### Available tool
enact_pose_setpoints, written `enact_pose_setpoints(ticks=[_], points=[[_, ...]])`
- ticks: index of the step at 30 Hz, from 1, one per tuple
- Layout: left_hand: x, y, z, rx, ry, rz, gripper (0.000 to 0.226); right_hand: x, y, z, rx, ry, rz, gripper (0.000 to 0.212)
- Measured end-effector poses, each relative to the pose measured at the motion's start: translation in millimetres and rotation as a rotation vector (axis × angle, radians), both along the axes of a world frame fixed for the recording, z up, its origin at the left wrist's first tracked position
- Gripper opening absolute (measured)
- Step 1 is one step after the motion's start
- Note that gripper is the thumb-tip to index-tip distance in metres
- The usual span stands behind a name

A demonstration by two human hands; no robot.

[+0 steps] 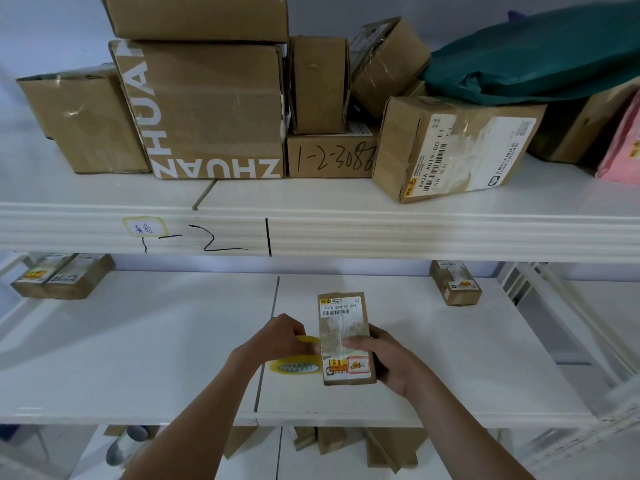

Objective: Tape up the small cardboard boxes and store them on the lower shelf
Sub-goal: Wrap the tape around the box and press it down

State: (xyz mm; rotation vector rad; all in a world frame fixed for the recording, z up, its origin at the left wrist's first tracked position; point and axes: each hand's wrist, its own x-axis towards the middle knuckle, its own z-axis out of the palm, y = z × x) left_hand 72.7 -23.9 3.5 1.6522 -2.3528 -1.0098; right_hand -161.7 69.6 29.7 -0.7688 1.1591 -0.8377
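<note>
**Both hands on the small box at the middle shelf**

Your right hand [384, 358] is curled around the right side of the small cardboard box [346, 341], thumb lying across its taped top face. The box rests lengthwise on the white middle shelf [138, 341], its printed label toward the far end and a red and yellow sticker at the near end. Clear tape runs across the middle of its top.

Your left hand [280, 337] is clamped on the yellow tape roll [294, 365], which sits just beside the box's left edge, touching it; the fingers meet the box side there.

On the same shelf, two small boxes [62, 275] lie together at the far left, and another small labelled box [455, 282] stands at the far right, well apart from yours.

The upper shelf [311, 230] carries a stack of larger cartons [207, 109], a box with a handwritten number [329, 157], a tilted labelled box [453, 147], a green bag [536, 57] and a pink parcel [623, 147]. Below your arms, more cardboard shows on a lower shelf [346, 445].
</note>
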Motion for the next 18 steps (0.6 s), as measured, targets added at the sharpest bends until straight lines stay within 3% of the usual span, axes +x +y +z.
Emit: enact_pose_setpoints(ticks=[4, 8, 13, 18], points=[[1, 5, 1, 0.095, 0.116, -0.025, 0.021, 1, 1, -1, 0.045, -0.086, 0.050, 0.052], [-1, 7, 1, 0.112, 0.212, 0.008, 0.026, -1, -1, -3, 0.109, -0.213, 0.035, 0.049], [-3, -1, 5, -0.007, 0.126, 0.019, 0.031, 2, -3, -7, 0.066, -0.118, -0.004, 0.057], [1, -7, 6, 0.013, 0.116, 0.052, 0.039, 4, -3, -15, 0.071, -0.070, -0.146, 0.070]])
